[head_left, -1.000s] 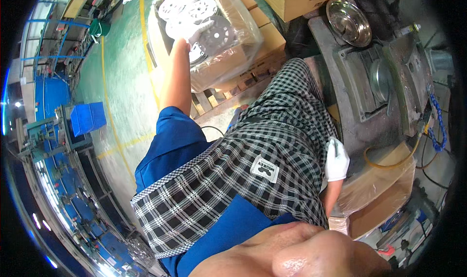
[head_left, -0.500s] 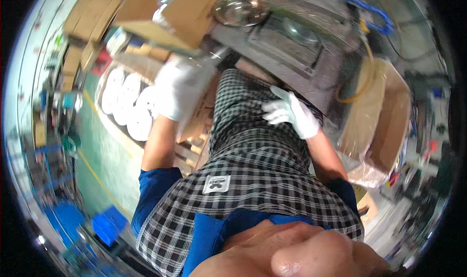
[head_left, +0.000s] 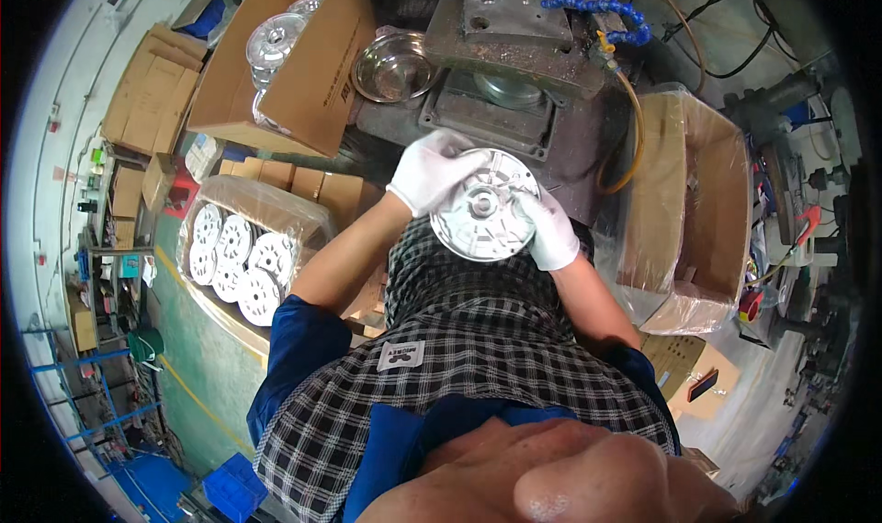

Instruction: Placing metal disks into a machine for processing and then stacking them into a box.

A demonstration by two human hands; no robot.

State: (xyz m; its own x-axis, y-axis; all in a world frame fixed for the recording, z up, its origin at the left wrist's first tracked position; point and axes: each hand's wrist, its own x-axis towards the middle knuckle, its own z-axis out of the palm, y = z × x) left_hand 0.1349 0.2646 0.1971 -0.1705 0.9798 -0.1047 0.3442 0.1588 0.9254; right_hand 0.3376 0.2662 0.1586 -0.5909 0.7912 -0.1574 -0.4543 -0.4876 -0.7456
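A round silver metal disc point(head_left: 478, 234) with a raised hub and several openings is held up in front of my apron. My gloved left hand point(head_left: 432, 169) grips its upper left rim, thumb on the face. At the right rim, my gloved right hand point(head_left: 551, 234) has its fingers closed on the edge and reaching onto the face. The fingers behind the disc are hidden. Beyond it stands a press with a metal die point(head_left: 491, 123) on its bed.
On the left, a plastic-lined carton point(head_left: 308, 213) holds several similar discs. Behind it, a taller carton point(head_left: 322, 91) contains shiny round parts. A steel bowl point(head_left: 393, 89) sits by the press. A plastic-lined carton point(head_left: 652, 238) stands at right, near a yellow hose point(head_left: 637, 119).
My left hand has come from beside the left carton to the middle, now with a disc in it. My right hand has moved onto the disc's right rim.
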